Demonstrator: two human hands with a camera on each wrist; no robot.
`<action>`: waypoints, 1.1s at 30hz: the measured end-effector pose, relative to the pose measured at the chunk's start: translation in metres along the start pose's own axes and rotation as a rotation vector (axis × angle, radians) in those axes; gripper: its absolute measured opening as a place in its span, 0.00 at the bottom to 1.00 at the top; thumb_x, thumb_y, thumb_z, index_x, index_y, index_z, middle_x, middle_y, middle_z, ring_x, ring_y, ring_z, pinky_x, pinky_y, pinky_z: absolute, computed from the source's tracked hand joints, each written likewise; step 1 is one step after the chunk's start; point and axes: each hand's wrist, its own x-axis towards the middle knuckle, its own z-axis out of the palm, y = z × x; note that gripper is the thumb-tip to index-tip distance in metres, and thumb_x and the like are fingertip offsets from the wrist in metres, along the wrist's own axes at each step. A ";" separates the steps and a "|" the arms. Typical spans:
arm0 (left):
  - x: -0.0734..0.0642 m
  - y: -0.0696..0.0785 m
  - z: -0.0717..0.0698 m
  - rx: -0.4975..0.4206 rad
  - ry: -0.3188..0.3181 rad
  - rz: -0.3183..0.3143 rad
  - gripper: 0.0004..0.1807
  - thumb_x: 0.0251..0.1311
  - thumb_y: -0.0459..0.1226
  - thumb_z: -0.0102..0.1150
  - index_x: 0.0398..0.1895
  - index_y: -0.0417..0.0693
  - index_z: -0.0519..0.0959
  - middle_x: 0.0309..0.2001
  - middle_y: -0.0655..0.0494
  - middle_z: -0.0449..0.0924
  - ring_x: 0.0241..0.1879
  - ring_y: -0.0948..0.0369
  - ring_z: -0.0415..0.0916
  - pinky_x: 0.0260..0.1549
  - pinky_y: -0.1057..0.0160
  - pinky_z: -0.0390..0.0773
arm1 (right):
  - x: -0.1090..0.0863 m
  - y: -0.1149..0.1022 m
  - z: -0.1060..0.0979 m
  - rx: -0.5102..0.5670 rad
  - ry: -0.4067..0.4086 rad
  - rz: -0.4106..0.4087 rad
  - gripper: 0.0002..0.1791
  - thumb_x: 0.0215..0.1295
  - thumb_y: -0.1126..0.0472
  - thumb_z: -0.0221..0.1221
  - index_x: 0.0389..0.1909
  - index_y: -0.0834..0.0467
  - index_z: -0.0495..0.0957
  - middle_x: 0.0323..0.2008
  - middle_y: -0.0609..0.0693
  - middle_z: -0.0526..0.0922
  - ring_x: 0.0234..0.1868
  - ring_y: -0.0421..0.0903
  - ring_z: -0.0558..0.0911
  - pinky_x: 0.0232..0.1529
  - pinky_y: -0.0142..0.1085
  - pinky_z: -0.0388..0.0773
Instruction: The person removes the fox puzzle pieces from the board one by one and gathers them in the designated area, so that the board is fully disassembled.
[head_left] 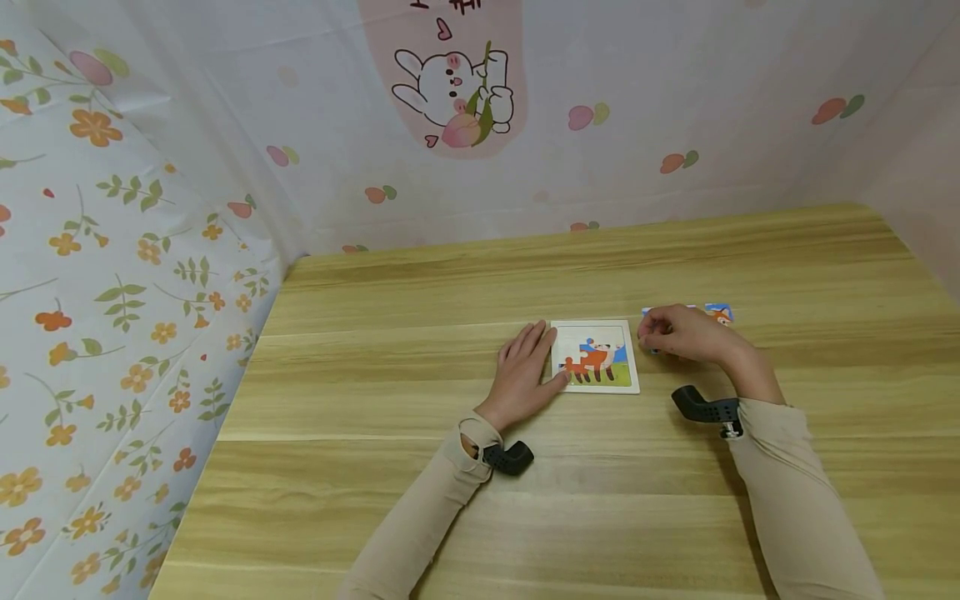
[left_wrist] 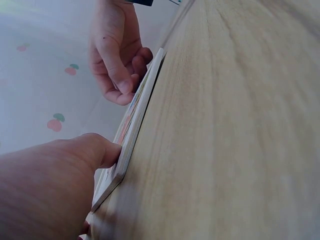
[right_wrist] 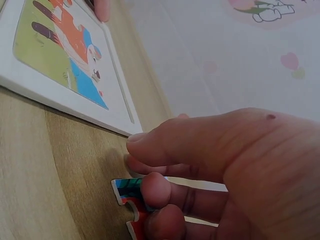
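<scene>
A square white-framed jigsaw puzzle (head_left: 600,389) lies flat on the table, partly filled with an orange animal picture on green and blue. The left hand (head_left: 522,379) rests at its left side, fingers straight along the edge and thumb on the lower-left corner. Just right of the puzzle is the right hand (head_left: 686,332), fingers loosely bent. In the right wrist view its lower fingertips touch or hover over a red and blue-green puzzle piece (right_wrist: 127,184); contact is hard to tell. No piece shows between thumb and index finger.
Beyond the right hand lies another puzzle piece (head_left: 720,312) with an orange animal face; the hand partly covers the loose pieces there. A wood-grain table (head_left: 360,375) meets a printed cloth backdrop (head_left: 637,125) behind and a flowered one (head_left: 135,292) at left.
</scene>
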 end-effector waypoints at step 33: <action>0.000 0.001 -0.001 0.004 0.001 0.002 0.36 0.64 0.50 0.48 0.71 0.43 0.55 0.72 0.48 0.48 0.70 0.55 0.41 0.63 0.52 0.45 | -0.001 0.001 0.001 0.035 -0.008 0.023 0.07 0.63 0.62 0.55 0.36 0.63 0.74 0.26 0.50 0.74 0.24 0.45 0.70 0.22 0.35 0.69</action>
